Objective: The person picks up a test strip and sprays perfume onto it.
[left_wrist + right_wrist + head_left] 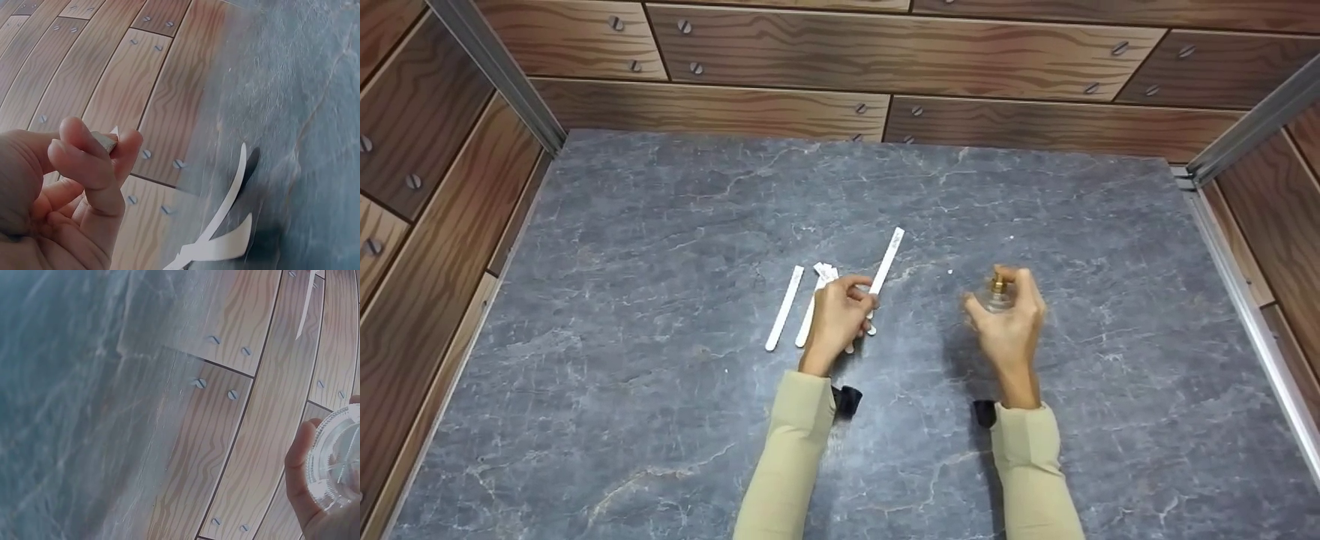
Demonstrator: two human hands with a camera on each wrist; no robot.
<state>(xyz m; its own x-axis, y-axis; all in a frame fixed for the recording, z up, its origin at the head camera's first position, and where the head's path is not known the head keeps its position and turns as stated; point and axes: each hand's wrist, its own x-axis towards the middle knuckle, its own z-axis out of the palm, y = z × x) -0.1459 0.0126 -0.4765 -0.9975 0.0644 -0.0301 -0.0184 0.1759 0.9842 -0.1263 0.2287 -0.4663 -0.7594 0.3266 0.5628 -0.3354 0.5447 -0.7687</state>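
Between its thumb and fingers, my left hand (834, 319) pinches a white paper test strip (888, 259), which slants up and away to the right. In the left wrist view only a short piece of that strip (105, 142) shows at the fingertips. My right hand (1011, 330) holds a small clear glass perfume bottle (997, 301) with a gold spray top (999, 280), a forefinger at the top. The bottle's round, ridged glass base (323, 467) faces the right wrist camera. A gap separates bottle and strip.
A single white strip (784, 309) lies left of my left hand. Beside it, more strips (825, 271) overlap in a fan, partly hidden under that hand. Tiny white specks (950, 271) dot the grey marbled table (660, 420). Wood-patterned walls (780, 52) enclose the back and sides.
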